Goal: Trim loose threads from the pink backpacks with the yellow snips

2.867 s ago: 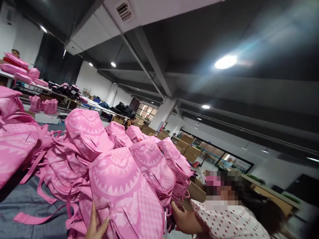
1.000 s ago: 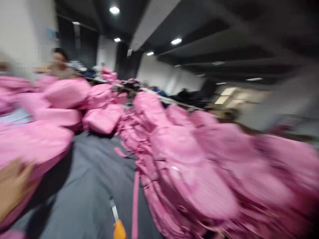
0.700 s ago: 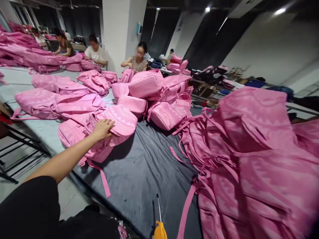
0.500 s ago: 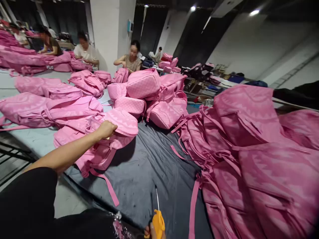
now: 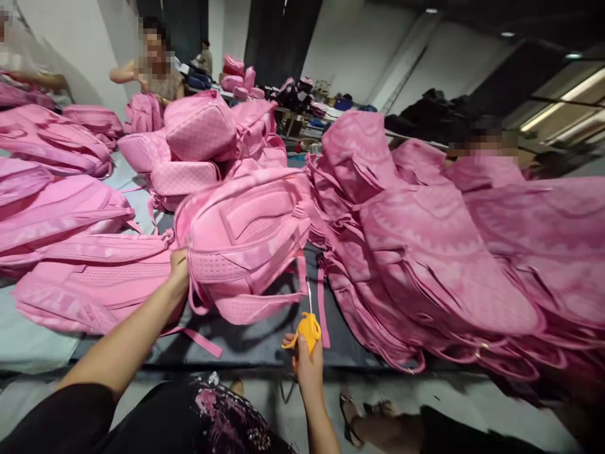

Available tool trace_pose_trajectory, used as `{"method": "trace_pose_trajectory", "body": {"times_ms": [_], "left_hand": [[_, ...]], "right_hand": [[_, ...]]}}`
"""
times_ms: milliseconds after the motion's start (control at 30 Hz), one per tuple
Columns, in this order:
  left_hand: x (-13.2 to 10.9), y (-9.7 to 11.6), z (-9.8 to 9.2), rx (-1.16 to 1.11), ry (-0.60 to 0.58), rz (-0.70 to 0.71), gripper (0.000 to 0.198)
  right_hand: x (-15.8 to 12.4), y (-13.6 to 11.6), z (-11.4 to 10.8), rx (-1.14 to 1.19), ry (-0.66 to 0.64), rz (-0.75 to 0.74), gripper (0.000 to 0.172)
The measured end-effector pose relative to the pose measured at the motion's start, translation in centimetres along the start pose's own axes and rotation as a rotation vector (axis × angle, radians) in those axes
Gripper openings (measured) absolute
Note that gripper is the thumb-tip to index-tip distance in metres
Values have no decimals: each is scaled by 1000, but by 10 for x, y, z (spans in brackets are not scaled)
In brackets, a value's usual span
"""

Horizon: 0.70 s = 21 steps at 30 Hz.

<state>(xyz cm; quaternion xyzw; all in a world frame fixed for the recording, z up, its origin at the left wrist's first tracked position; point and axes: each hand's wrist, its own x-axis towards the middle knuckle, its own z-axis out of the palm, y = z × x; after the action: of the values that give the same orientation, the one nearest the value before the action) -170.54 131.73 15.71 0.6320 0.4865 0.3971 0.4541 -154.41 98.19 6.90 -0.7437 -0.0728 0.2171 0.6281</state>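
My left hand grips the left side of a pink backpack, which is lifted and tilted over the dark cloth with its padded back and straps showing; the fingers are mostly hidden behind it. In my right hand is a yellow-handled tool with a thin metal shaft pointing up and away, close to the backpack's lower right strap. Another pink backpack lies flat to the left, beside my left forearm.
Pink backpacks are piled along the right. More pink bags are stacked behind the held one. A person works across the table. Someone's sandalled foot shows below the table edge.
The view has swung right. My left hand has taken up a backpack and brought it over the dark cloth. My right hand with the yellow tool has moved up into fuller view.
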Motion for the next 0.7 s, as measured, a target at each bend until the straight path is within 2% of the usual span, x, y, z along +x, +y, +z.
{"method": "trace_pose_trajectory", "body": {"times_ms": [33,100,167,200,267,333,367,433,500,567,633,700], "left_hand": [[-27,-29,11,49,-59,-79,39],[-80,-74,19,135,-137,-171,37],[-122,-96,17,203,-137,-209,39],[-137,-98,16,249,-139,-171,44],[-155,-90,28,378,-205,34,58],[-164,-72,60,556,-362,268,74],[-166,-62,80,655,-445,321,84],[-167,-48,117,821,-555,324,104],[-163,-43,133,922,-587,326,105],[-156,-48,124,941,-559,293,90],[-149,-59,96,867,-476,177,73],[-143,-68,67,675,-377,31,60]], "right_hand": [[3,1,-3,-27,2,-15,59],[8,10,-8,-89,-32,-6,57],[9,24,-13,-157,-109,54,58],[9,31,-16,-194,-155,89,60],[8,38,-20,-272,-230,127,65],[10,33,-25,-372,-291,97,64],[12,26,-27,-435,-316,67,61],[20,6,-33,-562,-347,4,57],[34,-18,-37,-663,-358,-24,55],[55,-42,-39,-732,-405,-16,57],[84,-68,-35,-803,-475,-24,58],[121,-94,-21,-921,-481,-106,57]]}}
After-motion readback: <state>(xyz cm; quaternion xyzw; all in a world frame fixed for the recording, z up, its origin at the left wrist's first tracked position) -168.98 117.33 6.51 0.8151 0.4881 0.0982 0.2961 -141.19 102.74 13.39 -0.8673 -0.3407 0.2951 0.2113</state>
